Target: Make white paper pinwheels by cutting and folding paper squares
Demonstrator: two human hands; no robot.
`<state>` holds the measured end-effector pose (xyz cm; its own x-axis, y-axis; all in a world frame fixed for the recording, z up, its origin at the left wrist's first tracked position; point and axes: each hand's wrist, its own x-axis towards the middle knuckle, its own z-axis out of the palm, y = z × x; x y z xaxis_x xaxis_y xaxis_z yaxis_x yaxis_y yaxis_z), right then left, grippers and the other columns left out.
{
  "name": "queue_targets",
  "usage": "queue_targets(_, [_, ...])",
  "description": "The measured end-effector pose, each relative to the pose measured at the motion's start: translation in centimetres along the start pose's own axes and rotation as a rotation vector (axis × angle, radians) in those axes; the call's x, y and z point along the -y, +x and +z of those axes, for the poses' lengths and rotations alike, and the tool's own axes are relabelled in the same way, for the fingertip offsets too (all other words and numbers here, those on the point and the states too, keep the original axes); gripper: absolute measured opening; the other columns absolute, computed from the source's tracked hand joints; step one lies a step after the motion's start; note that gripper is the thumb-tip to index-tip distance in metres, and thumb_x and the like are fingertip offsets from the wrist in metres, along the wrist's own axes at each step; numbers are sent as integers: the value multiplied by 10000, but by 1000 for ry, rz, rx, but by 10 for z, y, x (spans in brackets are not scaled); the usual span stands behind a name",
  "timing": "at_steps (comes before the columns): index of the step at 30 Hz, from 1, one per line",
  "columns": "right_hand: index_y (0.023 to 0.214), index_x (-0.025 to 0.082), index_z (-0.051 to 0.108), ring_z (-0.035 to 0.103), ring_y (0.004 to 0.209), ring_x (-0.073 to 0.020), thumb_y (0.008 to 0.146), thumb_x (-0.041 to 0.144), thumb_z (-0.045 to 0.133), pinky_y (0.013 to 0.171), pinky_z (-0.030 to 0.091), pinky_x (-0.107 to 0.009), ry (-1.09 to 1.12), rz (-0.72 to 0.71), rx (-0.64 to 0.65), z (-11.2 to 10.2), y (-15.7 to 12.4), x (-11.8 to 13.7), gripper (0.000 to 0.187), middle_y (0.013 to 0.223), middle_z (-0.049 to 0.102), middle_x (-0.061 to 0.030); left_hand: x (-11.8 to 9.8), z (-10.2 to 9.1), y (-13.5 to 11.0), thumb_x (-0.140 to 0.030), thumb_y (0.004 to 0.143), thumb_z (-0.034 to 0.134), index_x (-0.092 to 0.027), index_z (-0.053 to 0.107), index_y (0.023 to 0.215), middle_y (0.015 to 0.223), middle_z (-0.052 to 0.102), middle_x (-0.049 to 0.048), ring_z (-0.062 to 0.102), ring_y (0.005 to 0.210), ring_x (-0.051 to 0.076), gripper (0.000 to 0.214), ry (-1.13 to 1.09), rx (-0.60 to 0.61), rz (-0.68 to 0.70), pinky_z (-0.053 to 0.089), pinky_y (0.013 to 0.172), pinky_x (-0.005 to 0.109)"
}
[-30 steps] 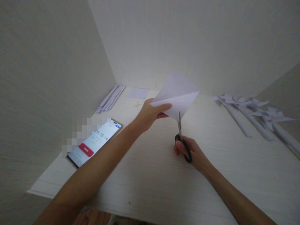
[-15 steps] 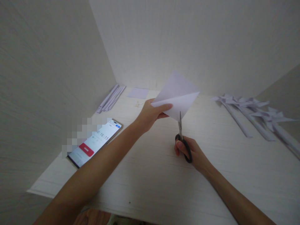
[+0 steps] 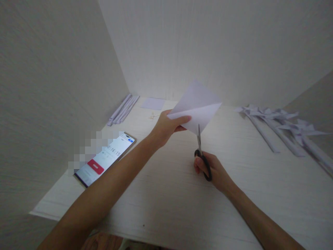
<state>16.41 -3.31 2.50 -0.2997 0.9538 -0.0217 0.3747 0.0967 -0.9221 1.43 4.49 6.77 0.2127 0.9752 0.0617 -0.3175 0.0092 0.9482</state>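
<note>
Over table (image 3: 166,198), L hand (image 3: 165,129) pinching creased paper (image 3: 197,99); R hand (image 3: 214,170) gripping scissors (image 3: 199,148), blades (image 3: 199,138) at ppr's lower corner. Phone (image 3: 110,156) lit, L side.

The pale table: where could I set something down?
The table is bare from the black-handled metal scissors toward its near edge, and between the right hand and white paper pinwheels. Crowded: far left, with white paper rolls, flat white paper and, nearer, a lit phone.
</note>
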Motion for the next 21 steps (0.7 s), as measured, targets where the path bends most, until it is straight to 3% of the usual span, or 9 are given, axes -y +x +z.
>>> queue_targets(21, [498, 191, 359, 358, 411, -90, 719, 478, 407, 405, 274, -226, -18, 75, -22, 3, 1, -5, 365, 433, 397, 26, -1, 0, 0, -207, 547, 667, -89, 571, 862, 837, 624, 82, 588, 777, 186, 350, -35, 26, 16, 495, 722, 358])
